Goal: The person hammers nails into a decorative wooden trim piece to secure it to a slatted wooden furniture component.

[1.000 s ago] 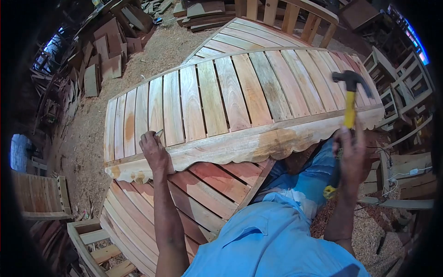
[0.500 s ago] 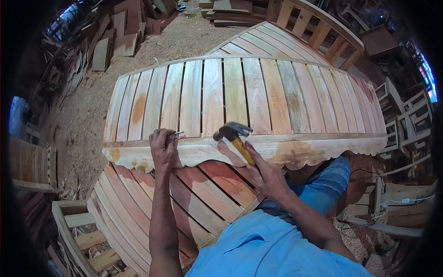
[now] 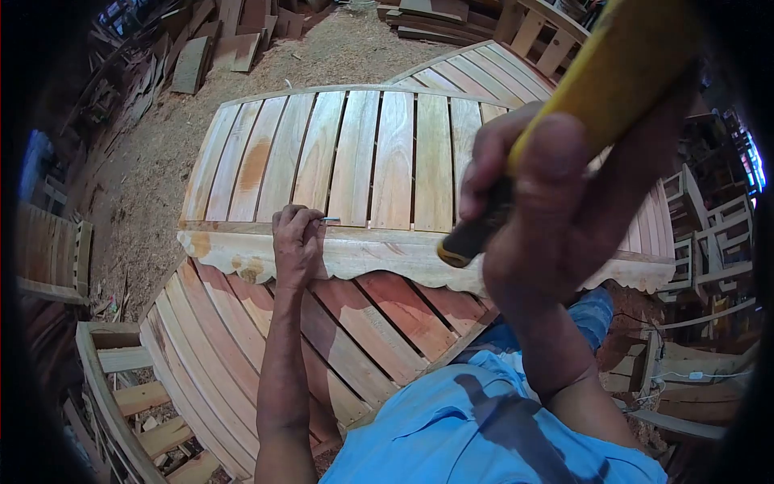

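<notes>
My left hand (image 3: 297, 242) pinches a thin, pale nail-like piece (image 3: 329, 219) at the lower ends of the slats, just above the scalloped rail. Close to the camera, my right hand (image 3: 548, 202) is wrapped round the yellow and black handle of a hammer (image 3: 605, 73); the hammer's head is out of sight. Under my left hand lies a slatted wooden panel (image 3: 347, 153) with a scalloped front rail (image 3: 379, 254). A second slatted piece (image 3: 363, 339) lies below it, nearer my body.
Another slatted panel (image 3: 492, 73) lies behind. Stacked boards (image 3: 431, 20) and leaning planks (image 3: 192, 64) stand at the back. Wooden frames (image 3: 717, 242) are at the right, near a white cable (image 3: 697, 375). A railed frame (image 3: 121, 403) is at the lower left.
My right hand has lifted the hammer up toward the camera and to the right. My left hand stays at the slat ends with the thin piece. The view has shifted slightly.
</notes>
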Available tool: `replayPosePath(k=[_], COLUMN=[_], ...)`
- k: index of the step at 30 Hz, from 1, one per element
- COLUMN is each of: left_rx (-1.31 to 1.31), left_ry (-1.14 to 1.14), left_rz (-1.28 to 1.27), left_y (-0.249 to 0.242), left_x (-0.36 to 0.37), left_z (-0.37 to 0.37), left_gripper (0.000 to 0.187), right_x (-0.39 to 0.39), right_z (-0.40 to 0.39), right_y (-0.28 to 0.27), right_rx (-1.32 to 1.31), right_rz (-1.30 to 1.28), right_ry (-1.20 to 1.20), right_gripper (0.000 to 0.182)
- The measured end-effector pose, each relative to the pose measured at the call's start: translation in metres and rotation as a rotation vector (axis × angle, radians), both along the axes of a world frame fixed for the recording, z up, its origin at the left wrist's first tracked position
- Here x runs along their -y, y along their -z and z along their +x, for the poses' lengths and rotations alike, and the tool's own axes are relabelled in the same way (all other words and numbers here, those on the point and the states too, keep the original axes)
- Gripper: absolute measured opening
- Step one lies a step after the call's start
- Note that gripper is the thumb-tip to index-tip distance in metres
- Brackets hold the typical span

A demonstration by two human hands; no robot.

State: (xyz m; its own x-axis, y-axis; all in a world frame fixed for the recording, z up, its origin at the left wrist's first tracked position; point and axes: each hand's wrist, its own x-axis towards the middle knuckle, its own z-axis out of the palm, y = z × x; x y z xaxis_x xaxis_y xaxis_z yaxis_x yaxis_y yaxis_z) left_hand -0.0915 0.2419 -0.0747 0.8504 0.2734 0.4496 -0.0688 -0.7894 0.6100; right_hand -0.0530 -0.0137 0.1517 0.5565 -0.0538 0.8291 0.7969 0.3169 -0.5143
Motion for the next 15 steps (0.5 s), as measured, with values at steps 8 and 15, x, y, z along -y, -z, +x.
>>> replayPosePath(k=[8, 15], left_rx=[0.074, 0.094], left_ry=[0.006, -0.003], left_rz=[0.025, 0.027], left_y=[0.008, 0.01], left_x=[-0.003, -0.005], left_z=[0.001, 0.0], left_gripper=[0.018, 0.018], right_x=[0.021, 0.031], right_z=[-0.018, -0.002], right_y=[0.144, -0.009], right_rx=[-0.485, -0.113], right_rz=[-1.174, -0.417], right_ry=[-0.041, 0.081], right_gripper=[0.072, 0.058])
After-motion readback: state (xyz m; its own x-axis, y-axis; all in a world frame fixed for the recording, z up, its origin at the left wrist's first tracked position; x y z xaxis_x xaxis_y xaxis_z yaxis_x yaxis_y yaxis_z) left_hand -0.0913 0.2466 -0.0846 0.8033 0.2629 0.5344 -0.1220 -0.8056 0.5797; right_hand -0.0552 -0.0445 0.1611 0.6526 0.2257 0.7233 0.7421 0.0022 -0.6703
